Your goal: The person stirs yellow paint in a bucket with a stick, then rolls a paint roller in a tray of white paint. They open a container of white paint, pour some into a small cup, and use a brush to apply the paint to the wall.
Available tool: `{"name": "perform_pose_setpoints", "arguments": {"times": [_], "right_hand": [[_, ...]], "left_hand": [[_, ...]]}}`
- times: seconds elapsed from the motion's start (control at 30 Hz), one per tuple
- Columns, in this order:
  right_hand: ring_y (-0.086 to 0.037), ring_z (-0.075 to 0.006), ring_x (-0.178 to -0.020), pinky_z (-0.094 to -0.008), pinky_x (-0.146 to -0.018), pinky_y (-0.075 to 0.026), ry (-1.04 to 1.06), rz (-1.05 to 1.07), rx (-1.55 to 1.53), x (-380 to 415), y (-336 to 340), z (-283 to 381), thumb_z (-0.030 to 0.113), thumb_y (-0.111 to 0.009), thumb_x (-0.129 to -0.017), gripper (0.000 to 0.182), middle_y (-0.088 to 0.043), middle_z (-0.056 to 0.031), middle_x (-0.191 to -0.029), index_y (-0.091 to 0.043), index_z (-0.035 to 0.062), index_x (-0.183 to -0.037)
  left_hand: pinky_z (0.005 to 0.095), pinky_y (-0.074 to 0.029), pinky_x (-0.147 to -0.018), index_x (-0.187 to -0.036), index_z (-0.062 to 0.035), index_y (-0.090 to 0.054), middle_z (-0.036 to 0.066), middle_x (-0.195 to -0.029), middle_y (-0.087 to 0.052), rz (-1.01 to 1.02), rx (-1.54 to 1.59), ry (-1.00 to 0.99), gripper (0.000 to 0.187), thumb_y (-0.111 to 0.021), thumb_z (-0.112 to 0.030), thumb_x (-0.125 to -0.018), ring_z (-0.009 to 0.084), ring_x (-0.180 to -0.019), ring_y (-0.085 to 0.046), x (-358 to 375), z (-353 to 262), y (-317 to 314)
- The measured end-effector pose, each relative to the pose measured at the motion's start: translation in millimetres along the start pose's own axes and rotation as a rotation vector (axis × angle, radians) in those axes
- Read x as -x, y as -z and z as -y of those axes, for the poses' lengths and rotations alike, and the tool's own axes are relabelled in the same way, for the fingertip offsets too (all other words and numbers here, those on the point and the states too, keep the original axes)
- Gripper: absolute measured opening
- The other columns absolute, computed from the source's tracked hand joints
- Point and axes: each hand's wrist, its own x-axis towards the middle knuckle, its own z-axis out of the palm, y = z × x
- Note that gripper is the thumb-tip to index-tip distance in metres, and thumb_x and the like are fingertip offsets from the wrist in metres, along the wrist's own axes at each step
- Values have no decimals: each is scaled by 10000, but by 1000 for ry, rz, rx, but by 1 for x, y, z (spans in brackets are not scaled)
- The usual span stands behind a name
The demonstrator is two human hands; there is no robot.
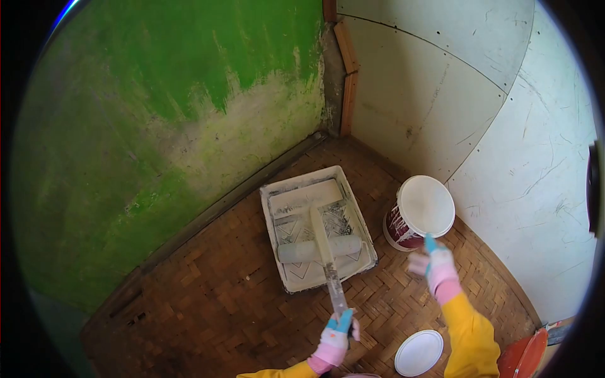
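Observation:
My left hand (pixel 336 338), in a pink and blue glove, grips the end of a paint roller's handle (pixel 332 280). The roller's white sleeve (pixel 318 249) lies across the lower part of a white paint tray (pixel 275 222) on the woven floor. My right hand (pixel 435 263), gloved the same way, hovers in the air just below a white paint bucket (pixel 421 211) and holds nothing, its fingers apart.
A round white lid (pixel 418 353) lies on the woven mat near my right arm. An orange object (pixel 523 356) sits at the lower right. A green and whitish wall (pixel 157 126) stands to the left, pale panel walls (pixel 504 126) to the right.

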Motion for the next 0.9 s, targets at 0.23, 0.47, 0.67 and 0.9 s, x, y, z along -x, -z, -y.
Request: {"name": "perform_pose_setpoints", "arguments": {"times": [0.23,0.47,0.67,0.9], "right_hand": [[-623,-174,-728,-295,-596,-506,-207,695,727,67,-30,-71,212,-532,-866,318,-606,-94,-901,-488,22,-1117],[-610,-176,-641,-260,-521,-491,-74,462,506,65,-12,-61,152,-426,-918,267,-589,-95,-798,-473,15,-1143],[-528,-97,-536,-218,-457,-426,107,460,517,77,14,-37,210,-441,-919,287,-585,-60,-760,-497,12,-1119],[-503,-73,-513,-196,-425,-402,145,503,415,95,35,3,235,-464,-914,311,-584,-52,-743,-505,-8,-1103]], "left_hand": [[276,-473,-529,-1040,-23,-485,61,-751,-561,83,-102,-19,220,-478,-205,-916,151,-583,-550,-16,46,-13],[266,-458,-553,-1049,-60,-527,41,-802,-555,-336,91,71,318,-564,-313,-860,116,-692,-551,-47,34,37],[259,-383,-484,-985,-9,-606,33,-743,-575,-437,-64,182,443,-589,-419,-819,116,-545,-467,-117,14,40],[284,-339,-397,-787,-27,-593,33,-654,-575,-632,71,231,294,-546,-309,-851,157,-439,-449,-135,11,29]]}}
